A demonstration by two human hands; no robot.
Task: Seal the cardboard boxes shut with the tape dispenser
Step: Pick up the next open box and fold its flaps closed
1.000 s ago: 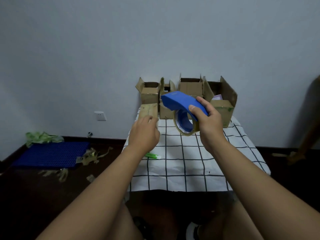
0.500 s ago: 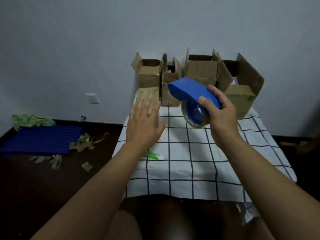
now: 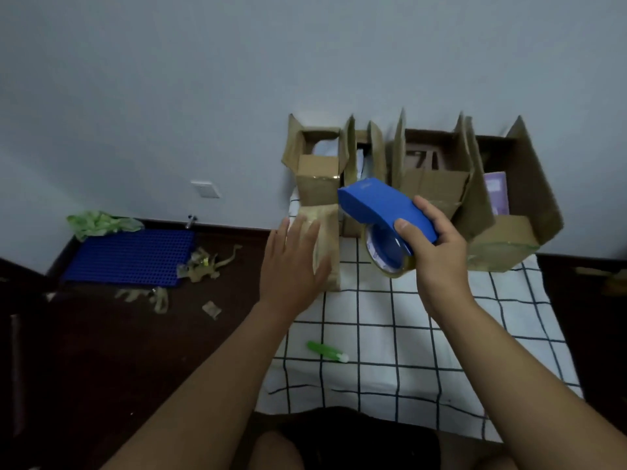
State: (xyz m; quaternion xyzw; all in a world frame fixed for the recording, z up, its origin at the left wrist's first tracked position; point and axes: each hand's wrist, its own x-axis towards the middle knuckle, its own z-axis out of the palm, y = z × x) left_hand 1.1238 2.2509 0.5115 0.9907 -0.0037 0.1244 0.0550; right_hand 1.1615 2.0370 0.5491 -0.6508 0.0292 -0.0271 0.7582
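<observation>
Five cardboard boxes (image 3: 317,184) (four open), one dispenser (image 3: 383,212).

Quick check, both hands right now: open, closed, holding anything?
Left hand: open, fingers spread, by the small closed cardboard box.
Right hand: closed on the blue tape dispenser.

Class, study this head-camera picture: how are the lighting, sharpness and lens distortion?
Head view: dim, bluish, even light without glare; the dark floor loses detail. The open left hand and brown cardboard boxes look slightly soft, the right hand gripping the blue tape dispenser crisper. Wide-angle stretch splays the forearms and tilts the skirting.
</observation>
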